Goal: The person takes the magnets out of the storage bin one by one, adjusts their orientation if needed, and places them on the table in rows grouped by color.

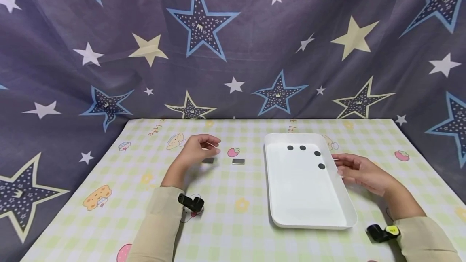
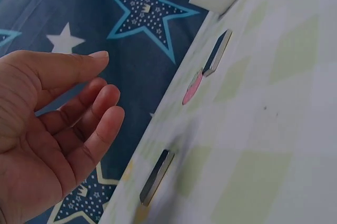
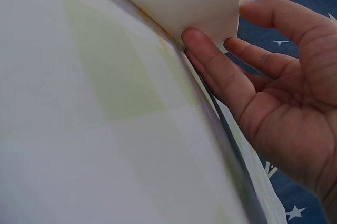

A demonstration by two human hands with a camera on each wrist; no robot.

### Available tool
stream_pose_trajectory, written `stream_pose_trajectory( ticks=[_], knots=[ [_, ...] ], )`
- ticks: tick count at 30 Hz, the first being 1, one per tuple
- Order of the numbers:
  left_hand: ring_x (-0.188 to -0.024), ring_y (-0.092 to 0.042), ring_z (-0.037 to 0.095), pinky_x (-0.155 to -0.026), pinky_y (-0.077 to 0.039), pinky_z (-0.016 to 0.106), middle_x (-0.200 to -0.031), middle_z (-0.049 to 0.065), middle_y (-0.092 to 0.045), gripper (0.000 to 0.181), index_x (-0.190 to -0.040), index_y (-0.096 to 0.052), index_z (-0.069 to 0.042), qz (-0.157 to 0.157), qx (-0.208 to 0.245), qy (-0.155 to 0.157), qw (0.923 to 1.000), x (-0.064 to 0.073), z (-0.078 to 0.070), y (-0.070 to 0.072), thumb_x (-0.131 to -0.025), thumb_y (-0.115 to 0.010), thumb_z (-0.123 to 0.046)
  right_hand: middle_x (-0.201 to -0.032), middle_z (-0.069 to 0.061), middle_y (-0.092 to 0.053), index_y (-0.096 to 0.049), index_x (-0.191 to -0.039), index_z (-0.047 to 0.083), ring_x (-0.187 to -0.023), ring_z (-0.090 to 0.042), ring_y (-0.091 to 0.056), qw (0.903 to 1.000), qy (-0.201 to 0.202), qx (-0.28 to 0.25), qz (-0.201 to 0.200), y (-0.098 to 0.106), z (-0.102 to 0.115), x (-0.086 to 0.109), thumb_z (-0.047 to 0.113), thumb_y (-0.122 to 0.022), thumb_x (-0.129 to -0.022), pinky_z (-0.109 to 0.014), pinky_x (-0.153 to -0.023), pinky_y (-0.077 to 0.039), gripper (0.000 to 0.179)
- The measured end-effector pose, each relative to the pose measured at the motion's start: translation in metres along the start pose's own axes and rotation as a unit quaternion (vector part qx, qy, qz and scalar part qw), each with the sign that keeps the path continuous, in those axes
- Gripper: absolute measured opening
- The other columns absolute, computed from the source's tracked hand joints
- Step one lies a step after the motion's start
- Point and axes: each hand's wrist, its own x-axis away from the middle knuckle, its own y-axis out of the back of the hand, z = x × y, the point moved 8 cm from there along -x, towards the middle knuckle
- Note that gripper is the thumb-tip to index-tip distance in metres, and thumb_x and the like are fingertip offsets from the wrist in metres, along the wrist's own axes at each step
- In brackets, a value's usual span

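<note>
My left hand (image 1: 199,148) hovers over the table with loosely bent fingers and nothing between them. Just by it lies a small dark rectangular block with silvery edges (image 2: 157,177), partly hidden by the hand in the head view. A second such block (image 1: 238,161) lies a little to its right, beside a printed strawberry. The white tray (image 1: 307,221) stands right of the middle, with several small black discs (image 1: 302,148) along its far end and upper right side. Fingertips of my right hand (image 1: 364,173) touch the outside of the tray's right wall.
A green-and-white checked cloth (image 1: 225,229) with printed pictures covers the table. Behind the table hangs a dark curtain (image 1: 251,51) with stars. Each wrist carries a small black camera (image 1: 191,203) on a beige sleeve (image 1: 156,221).
</note>
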Motion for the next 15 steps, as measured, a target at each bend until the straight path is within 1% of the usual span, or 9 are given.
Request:
stream_pose_trajectory(
  ticks=[6, 10, 15],
  knots=[
    [-0.091, -0.066, 0.023, -0.073, -0.055, 0.029, -0.110, 0.026, -0.065, 0.026, -0.109, -0.071, -0.001, -0.001, 0.013, 0.000, 0.9999, -0.001, -0.006, -0.005, -0.084, -0.074, -0.002, -0.122, -0.002, -0.058, -0.025, -0.144, -0.017, -0.106, -0.008, -0.061, 0.9999, 0.007, -0.007, 0.005, -0.001, 0.001, 0.001, 0.003, -0.054, -0.099, -0.030, -0.083, -0.055, 0.057],
    [-0.092, -0.067, 0.023, -0.072, -0.055, 0.028, -0.111, 0.024, -0.065, 0.027, -0.110, -0.070, 0.000, 0.000, 0.021, -0.009, 0.9997, -0.002, -0.011, -0.010, -0.083, -0.075, -0.002, -0.122, -0.003, -0.058, -0.024, -0.144, -0.017, -0.106, -0.008, -0.061, 0.9999, 0.008, -0.009, 0.005, -0.001, 0.001, 0.001, 0.003, -0.054, -0.099, -0.030, -0.083, -0.055, 0.057],
    [-0.092, -0.068, 0.023, -0.073, -0.055, 0.028, -0.105, 0.015, -0.069, 0.026, -0.108, -0.070, 0.001, -0.009, 0.030, -0.027, 0.9992, -0.002, -0.020, -0.014, -0.083, -0.075, -0.002, -0.123, -0.004, -0.058, -0.024, -0.144, -0.017, -0.106, -0.008, -0.060, 1.0000, 0.003, -0.005, 0.003, -0.001, 0.001, 0.001, 0.003, -0.054, -0.099, -0.030, -0.083, -0.055, 0.058]
  ],
)
